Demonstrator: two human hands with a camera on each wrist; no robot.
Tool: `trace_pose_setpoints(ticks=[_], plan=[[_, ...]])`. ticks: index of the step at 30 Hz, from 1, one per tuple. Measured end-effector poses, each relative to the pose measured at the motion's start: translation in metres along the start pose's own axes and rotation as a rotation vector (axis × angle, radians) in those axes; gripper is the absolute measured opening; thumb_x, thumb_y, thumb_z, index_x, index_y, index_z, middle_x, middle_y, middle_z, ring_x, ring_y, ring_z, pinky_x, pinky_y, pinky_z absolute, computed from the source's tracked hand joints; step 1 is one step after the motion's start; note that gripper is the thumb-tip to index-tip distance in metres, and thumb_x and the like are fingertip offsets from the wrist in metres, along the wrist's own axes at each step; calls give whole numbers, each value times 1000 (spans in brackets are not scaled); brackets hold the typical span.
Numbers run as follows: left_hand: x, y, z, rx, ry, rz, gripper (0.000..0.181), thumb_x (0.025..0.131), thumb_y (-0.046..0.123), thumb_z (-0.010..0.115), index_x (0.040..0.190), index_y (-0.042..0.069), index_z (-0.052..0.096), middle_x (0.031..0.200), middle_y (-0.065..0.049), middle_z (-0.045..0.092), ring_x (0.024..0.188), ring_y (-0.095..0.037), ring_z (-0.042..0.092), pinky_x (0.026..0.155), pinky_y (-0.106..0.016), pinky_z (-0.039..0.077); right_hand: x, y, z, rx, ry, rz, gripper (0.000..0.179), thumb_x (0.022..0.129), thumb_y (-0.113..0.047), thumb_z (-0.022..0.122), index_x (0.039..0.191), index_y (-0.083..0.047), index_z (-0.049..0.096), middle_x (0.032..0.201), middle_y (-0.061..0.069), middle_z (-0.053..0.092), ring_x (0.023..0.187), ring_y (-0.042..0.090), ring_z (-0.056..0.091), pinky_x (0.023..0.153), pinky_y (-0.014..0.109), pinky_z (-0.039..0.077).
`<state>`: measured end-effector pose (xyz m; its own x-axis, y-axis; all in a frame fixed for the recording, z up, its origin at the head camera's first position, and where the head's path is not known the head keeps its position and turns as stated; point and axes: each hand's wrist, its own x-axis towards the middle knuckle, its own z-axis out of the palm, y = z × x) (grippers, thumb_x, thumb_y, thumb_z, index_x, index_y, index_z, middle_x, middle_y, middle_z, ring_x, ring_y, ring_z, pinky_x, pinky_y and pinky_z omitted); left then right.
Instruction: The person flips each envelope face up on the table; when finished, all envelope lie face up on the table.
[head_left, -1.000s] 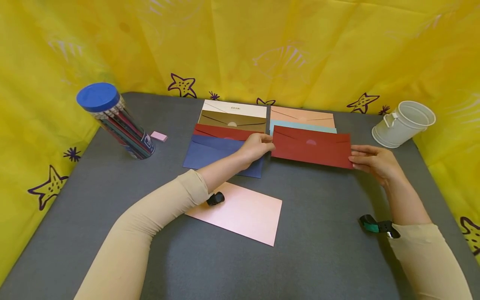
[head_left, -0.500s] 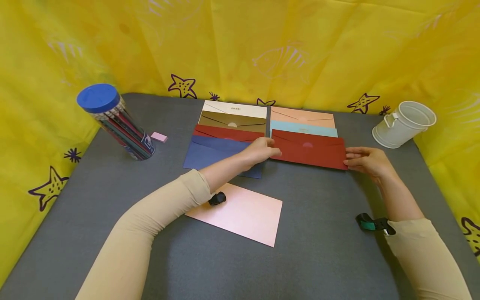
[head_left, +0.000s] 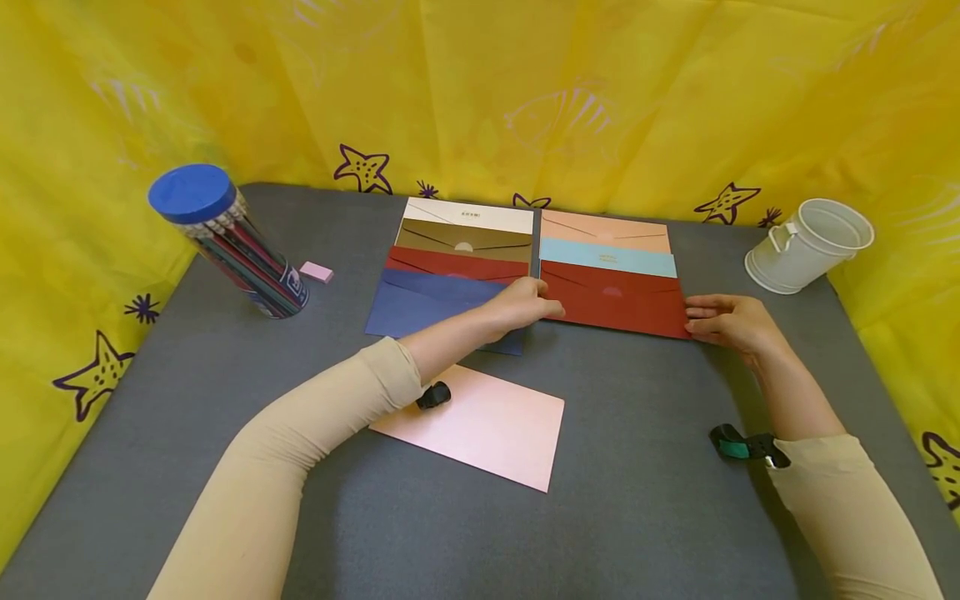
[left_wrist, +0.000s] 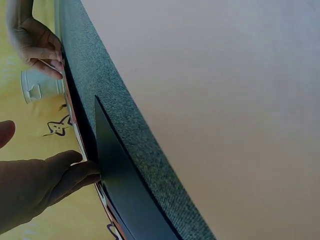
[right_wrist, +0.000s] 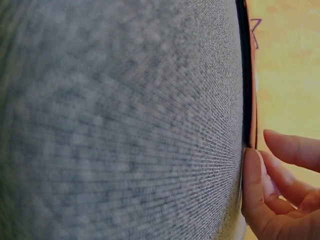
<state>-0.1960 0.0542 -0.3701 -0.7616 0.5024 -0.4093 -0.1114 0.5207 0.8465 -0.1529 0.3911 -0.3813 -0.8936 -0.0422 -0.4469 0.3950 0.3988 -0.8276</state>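
Note:
A dark red envelope [head_left: 611, 298] lies low over the right-hand column of envelopes, overlapping a light blue envelope [head_left: 607, 256] and a peach envelope [head_left: 600, 229]. My left hand [head_left: 517, 305] pinches its left end beside the left column. At the opposite end, my right hand [head_left: 737, 325] grips the lower right corner between thumb and fingers, close over the tabletop in the right wrist view. The left column steps down from a white envelope [head_left: 472, 217] through a brown envelope [head_left: 465, 240] and another red envelope [head_left: 450, 264] to a navy blue envelope [head_left: 431, 304], partly covered by my left hand.
Nearer me, a pale pink envelope [head_left: 491, 429] lies askew under my left forearm. A blue-lidded tub of pencils [head_left: 240, 250] and a pink eraser [head_left: 317, 272] are at left. A small white bucket [head_left: 783, 258] stands back right, before the yellow curtain [head_left: 600, 108].
Both hands have brought the red envelope slightly down and to the left, flatter against the column. More of the light blue envelope shows above it now.

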Motion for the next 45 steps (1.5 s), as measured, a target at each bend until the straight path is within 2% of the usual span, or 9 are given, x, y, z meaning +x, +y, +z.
trace_pose_setpoints(ticks=[5, 9, 12, 16, 20, 24, 30, 36, 45], plan=[[-1, 2, -2, 13, -11, 6, 68, 94, 21, 57, 152, -2, 31, 159, -15, 36, 147, -30, 35, 121, -44, 32, 0, 0, 0, 41, 3, -17, 45, 96, -1, 58, 138, 4, 42, 88, -27, 68, 85, -10, 65, 74, 15, 57], [-5, 2, -8, 54, -20, 50, 60, 94, 20, 57, 148, 0, 40, 155, -14, 42, 142, -28, 43, 118, -43, 37, -2, -3, 4, 29, 36, -71, 42, 96, -1, 57, 135, 6, 43, 90, -27, 66, 84, -9, 65, 73, 14, 57], [-12, -1, -15, 108, -42, 124, 51, 94, 17, 59, 142, 2, 50, 148, -12, 52, 136, -26, 51, 113, -40, 43, -6, -8, 12, -51, 87, -136, 50, 95, -3, 60, 139, 12, 40, 91, -32, 63, 82, -11, 64, 72, 14, 56], [-28, -6, -24, 232, -107, 271, 42, 91, 11, 65, 133, 3, 60, 135, -13, 64, 122, -24, 63, 103, -33, 52, -16, -22, 32, -218, 139, -207, 49, 93, -11, 65, 136, 7, 50, 90, -32, 62, 78, -12, 62, 70, 13, 55], [-46, -15, -32, 387, -177, 386, 39, 88, 9, 70, 126, 3, 65, 126, -12, 69, 112, -24, 66, 95, -30, 55, -28, -36, 58, -347, 123, -290, 40, 91, -13, 69, 128, 1, 60, 95, -6, 73, 78, -8, 64, 70, 14, 53], [-64, -26, -38, 512, -222, 432, 39, 84, 11, 76, 122, 3, 68, 122, -12, 70, 107, -25, 67, 92, -32, 56, -36, -43, 85, -445, 73, -388, 35, 89, -13, 72, 123, -4, 65, 110, 17, 73, 80, -4, 64, 75, 13, 52], [-85, -44, -41, 651, -233, 458, 41, 79, 12, 81, 118, 5, 70, 114, -10, 69, 100, -22, 64, 90, -32, 54, -45, -46, 124, -520, -45, -470, 35, 82, -14, 79, 115, -6, 68, 112, 12, 72, 83, 9, 65, 77, 22, 54], [-97, -57, -37, 746, -211, 441, 49, 74, 15, 85, 119, 7, 68, 112, -8, 63, 105, -22, 58, 97, -36, 48, -51, -46, 154, -653, -143, -535, 42, 78, -29, 84, 112, -9, 67, 106, 5, 70, 84, 12, 61, 76, 25, 52], [-101, -65, -36, 764, -145, 351, 53, 70, 15, 87, 116, 7, 63, 113, -7, 58, 109, -23, 50, 95, -37, 46, -49, -41, 176, -828, -250, -530, 57, 68, -51, 86, 105, -14, 62, 96, -2, 58, 84, 9, 52, 75, 24, 49]])
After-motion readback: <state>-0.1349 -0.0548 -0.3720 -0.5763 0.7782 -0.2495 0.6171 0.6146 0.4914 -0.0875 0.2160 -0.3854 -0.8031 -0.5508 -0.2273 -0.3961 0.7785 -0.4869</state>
